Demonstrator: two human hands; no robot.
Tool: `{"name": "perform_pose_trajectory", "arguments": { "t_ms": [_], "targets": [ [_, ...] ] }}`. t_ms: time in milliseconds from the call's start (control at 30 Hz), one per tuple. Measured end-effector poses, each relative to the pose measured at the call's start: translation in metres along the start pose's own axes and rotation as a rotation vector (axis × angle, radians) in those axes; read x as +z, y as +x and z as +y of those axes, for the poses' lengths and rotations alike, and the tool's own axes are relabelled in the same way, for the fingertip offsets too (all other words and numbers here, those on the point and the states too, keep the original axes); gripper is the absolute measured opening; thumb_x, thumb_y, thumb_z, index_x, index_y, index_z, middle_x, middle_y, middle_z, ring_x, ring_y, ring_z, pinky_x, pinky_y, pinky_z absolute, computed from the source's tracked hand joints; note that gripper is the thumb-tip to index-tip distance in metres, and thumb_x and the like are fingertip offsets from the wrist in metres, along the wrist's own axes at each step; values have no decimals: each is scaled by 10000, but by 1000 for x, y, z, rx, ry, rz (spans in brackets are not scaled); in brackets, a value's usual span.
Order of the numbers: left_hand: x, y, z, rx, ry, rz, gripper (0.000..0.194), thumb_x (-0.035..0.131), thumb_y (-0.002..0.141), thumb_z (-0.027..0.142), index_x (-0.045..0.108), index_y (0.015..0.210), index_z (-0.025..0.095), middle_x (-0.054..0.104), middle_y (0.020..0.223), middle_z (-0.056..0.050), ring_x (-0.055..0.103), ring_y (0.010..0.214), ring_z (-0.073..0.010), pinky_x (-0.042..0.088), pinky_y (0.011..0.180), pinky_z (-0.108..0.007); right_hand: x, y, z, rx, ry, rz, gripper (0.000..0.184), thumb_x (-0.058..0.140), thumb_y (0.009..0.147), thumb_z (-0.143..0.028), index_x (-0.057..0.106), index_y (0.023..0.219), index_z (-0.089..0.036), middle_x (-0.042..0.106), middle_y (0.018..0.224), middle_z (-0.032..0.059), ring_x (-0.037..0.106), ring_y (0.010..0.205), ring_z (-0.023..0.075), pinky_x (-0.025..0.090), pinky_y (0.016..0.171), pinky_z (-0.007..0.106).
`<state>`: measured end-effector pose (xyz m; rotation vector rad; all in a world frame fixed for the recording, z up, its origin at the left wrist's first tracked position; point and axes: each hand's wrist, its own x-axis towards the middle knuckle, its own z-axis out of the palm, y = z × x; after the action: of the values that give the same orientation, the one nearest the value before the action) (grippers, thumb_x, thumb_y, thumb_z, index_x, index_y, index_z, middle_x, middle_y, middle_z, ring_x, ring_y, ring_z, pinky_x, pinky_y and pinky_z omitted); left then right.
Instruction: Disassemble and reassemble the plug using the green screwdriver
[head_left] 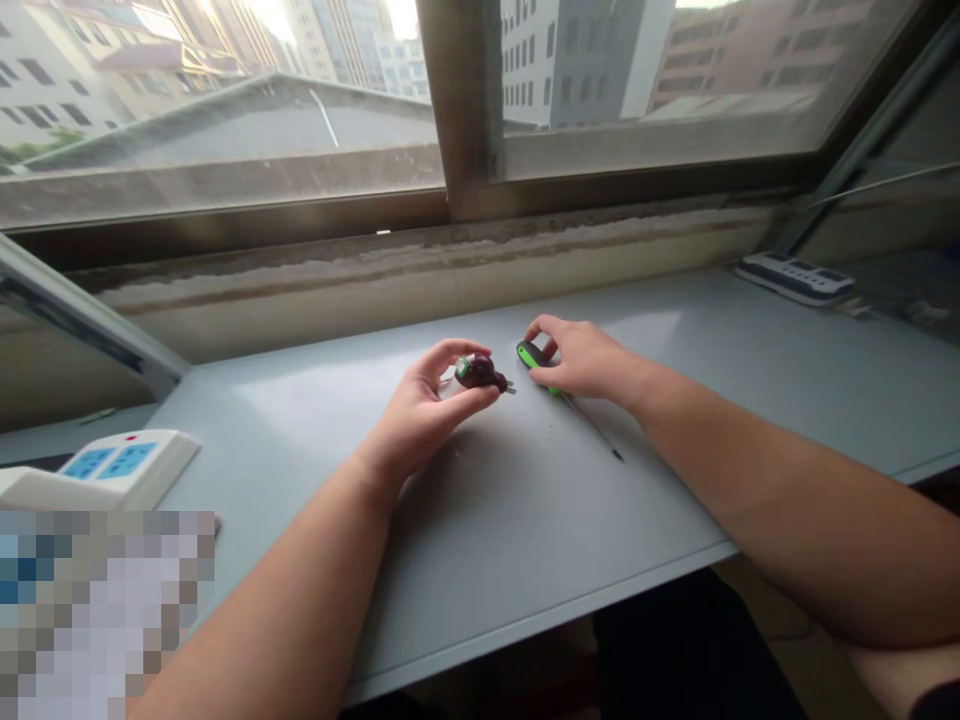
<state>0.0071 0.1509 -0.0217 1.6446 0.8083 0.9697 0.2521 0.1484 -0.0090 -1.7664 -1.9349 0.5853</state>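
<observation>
My left hand (427,405) curls around a stubby screwdriver (480,373) with a dark maroon handle, a green mark and a short metal tip pointing right. Just beside it, my right hand (581,358) closes over the handle of a longer screwdriver (531,354). That handle is green and black, and the hand hides its middle. Its thin metal shaft (592,425) runs down and right, and its tip rests near the desk surface. Both hands are low over the grey desk (495,560), and the two tools are close together.
A white power strip (101,465) with blue sockets sits at the left, and another power strip (795,278) lies at the far right. A window frame (450,210) and concrete sill stand behind the desk. A pixelated patch covers the lower left corner.
</observation>
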Motion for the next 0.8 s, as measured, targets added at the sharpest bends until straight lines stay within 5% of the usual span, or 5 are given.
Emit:
{"name": "perform_pose_trajectory", "arguments": {
  "t_ms": [167,333,567,800],
  "targets": [
    [3,-1,0,-31,-63,-126,441,911,786,290,600,1089,215,709,998,-19,664,871,-169,500,797,-287,-17,1,3,91,460,-19,516,784,774,-208,628,1266,-235,702,872,19,646,607,156,562,520,285],
    [7,-3,1,31,146,-157,365,911,786,286,623,994,200,738,1008,-36,681,929,-202,519,936,-383,-35,-2,-1,-156,980,241,611,744,836,-317,525,1407,-336,662,935,-28,629,642,118,617,588,274],
    [11,-6,6,-45,242,-264,431,973,721,376,650,937,189,692,847,4,568,673,-132,453,617,-275,-37,-25,-17,-416,822,487,749,792,893,-455,378,1506,-573,645,1370,-28,691,1110,217,693,719,325],
    [15,-7,6,-32,173,-312,388,948,753,363,645,920,186,686,859,-16,609,702,-144,490,583,-244,-27,-28,-24,-600,649,593,654,786,895,-532,480,1469,-475,508,1613,-20,630,1262,254,713,781,358]
  ]
}}
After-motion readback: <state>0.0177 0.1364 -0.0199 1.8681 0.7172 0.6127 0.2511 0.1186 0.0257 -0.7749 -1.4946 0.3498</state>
